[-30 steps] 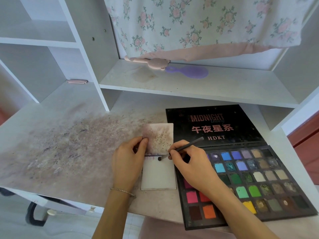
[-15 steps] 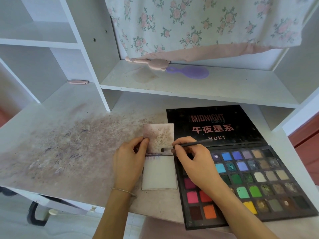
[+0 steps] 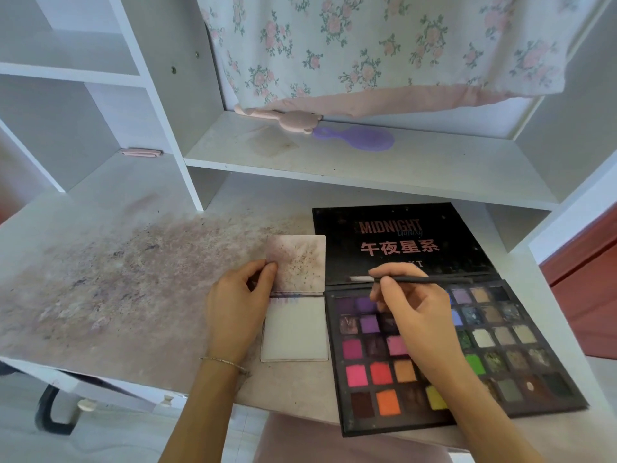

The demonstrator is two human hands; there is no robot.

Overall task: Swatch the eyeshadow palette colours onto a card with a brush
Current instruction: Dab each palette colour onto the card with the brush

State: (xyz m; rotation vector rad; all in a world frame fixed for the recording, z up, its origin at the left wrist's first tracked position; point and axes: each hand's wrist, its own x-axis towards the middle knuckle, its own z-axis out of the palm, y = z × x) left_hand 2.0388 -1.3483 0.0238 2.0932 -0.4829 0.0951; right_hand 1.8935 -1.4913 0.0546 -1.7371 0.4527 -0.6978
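A small white card [image 3: 295, 332] lies open on the desk, its upper half stained and faint purple-blue streaks along the fold. My left hand [image 3: 237, 312] pinches the card's left edge at the fold. To its right lies the open black eyeshadow palette [image 3: 500, 349] with several coloured pans. My right hand [image 3: 417, 322] hovers over the palette's upper left pans and pinches a thin dark brush [image 3: 427, 280]. The brush lies level along the palette's hinge, its pale tip pointing left, just off the card's right edge.
The desk top [image 3: 117, 279] is smeared with powder stains left of the card. On the shelf behind lie a purple hairbrush [image 3: 364, 140] and a pink comb-like item [image 3: 290, 120] under a floral cloth [image 3: 367, 45]. A pink clip [image 3: 140, 152] sits at the back left.
My right hand has carried the brush rightward, from the card's fold to above the palette's top edge. The left hand has kept its hold on the card.
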